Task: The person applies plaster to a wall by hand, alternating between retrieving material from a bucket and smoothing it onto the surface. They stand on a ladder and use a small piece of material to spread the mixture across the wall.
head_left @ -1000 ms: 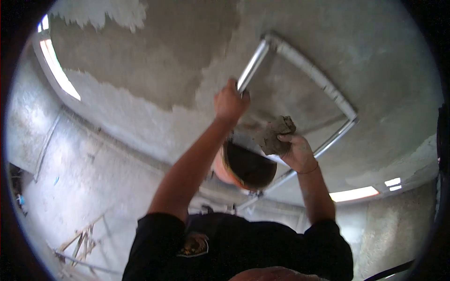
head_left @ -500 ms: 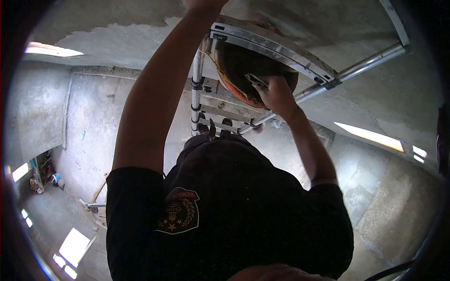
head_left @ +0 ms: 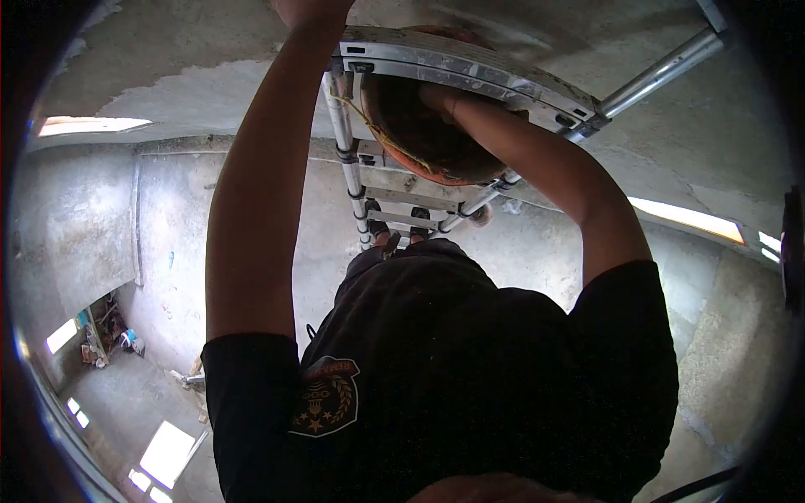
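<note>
My right hand (head_left: 434, 97) reaches down into an orange-rimmed bucket (head_left: 411, 163) with a dark inside. Its fingers are hidden in shadow beneath the ladder's upper rung, so whatever they hold does not show. The bucket sits within the metal ladder (head_left: 470, 71), and a yellowish cord (head_left: 369, 122) runs along its rim. My left hand (head_left: 309, 8) is raised at the top edge of the view, left of the upper rung. Only its wrist end shows, with the fingers cut off by the frame.
My feet (head_left: 419, 216) stand on a lower rung (head_left: 402, 220), high above the grey floor (head_left: 285, 218). Bare cement walls (head_left: 193, 92) with a patchy coating surround me. A wooden and metal stand (head_left: 194, 379) and a pile of objects (head_left: 117, 339) are at lower left.
My right hand, which gripped a greyish metal tool over the bucket's near side, has moved deeper under the rung. The left arm has shifted left in view, and the view has tilted slightly.
</note>
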### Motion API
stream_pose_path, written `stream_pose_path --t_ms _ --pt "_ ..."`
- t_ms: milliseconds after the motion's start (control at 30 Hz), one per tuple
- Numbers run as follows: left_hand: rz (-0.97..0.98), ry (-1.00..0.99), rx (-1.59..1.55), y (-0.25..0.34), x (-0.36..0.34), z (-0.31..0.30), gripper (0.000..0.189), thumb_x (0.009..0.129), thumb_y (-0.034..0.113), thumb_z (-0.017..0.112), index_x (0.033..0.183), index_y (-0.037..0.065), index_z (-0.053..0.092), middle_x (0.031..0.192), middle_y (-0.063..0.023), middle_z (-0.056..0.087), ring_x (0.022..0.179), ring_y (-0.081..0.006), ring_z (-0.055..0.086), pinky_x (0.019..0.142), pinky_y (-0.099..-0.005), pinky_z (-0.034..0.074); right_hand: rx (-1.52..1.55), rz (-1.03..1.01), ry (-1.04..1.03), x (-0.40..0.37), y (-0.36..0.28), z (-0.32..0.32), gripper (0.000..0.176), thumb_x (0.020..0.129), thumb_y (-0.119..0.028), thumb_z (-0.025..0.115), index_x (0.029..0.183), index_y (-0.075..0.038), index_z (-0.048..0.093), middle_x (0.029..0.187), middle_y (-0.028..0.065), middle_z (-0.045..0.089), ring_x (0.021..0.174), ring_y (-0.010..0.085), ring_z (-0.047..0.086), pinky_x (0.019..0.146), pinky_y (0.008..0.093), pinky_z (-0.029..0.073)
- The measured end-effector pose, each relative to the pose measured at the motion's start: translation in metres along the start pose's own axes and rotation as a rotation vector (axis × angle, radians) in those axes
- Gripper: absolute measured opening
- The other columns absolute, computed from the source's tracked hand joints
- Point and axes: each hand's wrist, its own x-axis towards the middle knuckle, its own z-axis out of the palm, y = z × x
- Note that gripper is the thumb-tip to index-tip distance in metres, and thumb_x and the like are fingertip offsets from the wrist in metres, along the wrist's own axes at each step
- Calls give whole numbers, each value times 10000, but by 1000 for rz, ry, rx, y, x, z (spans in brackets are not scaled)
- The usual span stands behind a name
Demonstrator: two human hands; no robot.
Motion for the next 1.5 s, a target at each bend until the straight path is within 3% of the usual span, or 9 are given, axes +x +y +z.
stream_pose_path --t_ms 267,500,567,933,1067,1300,1400,1433,1500 --pt "55 4 49 -1 0 -1 243 836 139 664 945 -43 547 702 -203 611 613 -327 636 534 -408 466 49 53 -21 4 -2 40 383 848 -188 597 1152 45 576 1074 246 635 1014 357 630 879 429 524" --pt "34 6 90 3 -1 -4 237 844 151 663 936 -34 547 684 -182 600 598 -292 624 530 -396 464 94 73 -33 0 -2 53 366 867 -168 569 1171 36 565 1103 234 626 1033 349 622 894 434 520" --pt "-50 -40 59 8 0 -5 247 848 167 664 941 -29 547 682 -173 593 598 -285 617 541 -395 467 108 82 -35 1 -4 55 362 873 -162 561 1176 34 562 1111 231 624 1038 346 620 899 436 519" --pt "20 -18 111 0 1 -3 276 860 177 658 977 -47 546 708 -178 600 610 -290 630 546 -391 473 262 151 -51 0 -12 69 341 902 -131 516 1207 20 544 1156 213 609 1067 334 608 922 444 513" --pt "31 -6 69 -2 1 -1 261 862 170 655 964 -44 544 684 -176 591 600 -291 630 537 -385 468 546 214 -115 -2 -9 64 335 913 -120 500 1218 15 538 1172 206 604 1078 329 603 931 446 511" --pt "-2 -37 133 5 1 -6 230 862 167 653 945 -18 545 692 -184 600 616 -293 641 548 -390 473 1517 553 -462 -10 -16 21 327 932 -100 472 1237 6 526 1200 194 595 1097 321 596 946 452 508" --pt "-6 -26 129 6 1 -6 244 862 186 656 950 -14 548 707 -185 616 630 -319 649 557 -412 481 1674 669 -462 -25 -19 -12 325 940 -91 460 1245 2 521 1213 189 591 1105 317 592 953 454 506" --pt "-25 -38 155 8 0 -7 254 862 198 656 950 -14 548 711 -189 622 641 -331 653 563 -421 485 1678 749 -356 -40 -32 -44 320 997 -22 341 1267 -32 512 1288 159 546 1168 296 551 979 484 488" --pt "-44 -41 179 10 -1 -8 264 862 210 657 950 -14 548 716 -193 627 652 -344 657 568 -430 488 1691 780 -380 -52 -15 -44 309 989 -29 375 1276 -19 488 1272 164 545 1162 295 557 980 482 496"
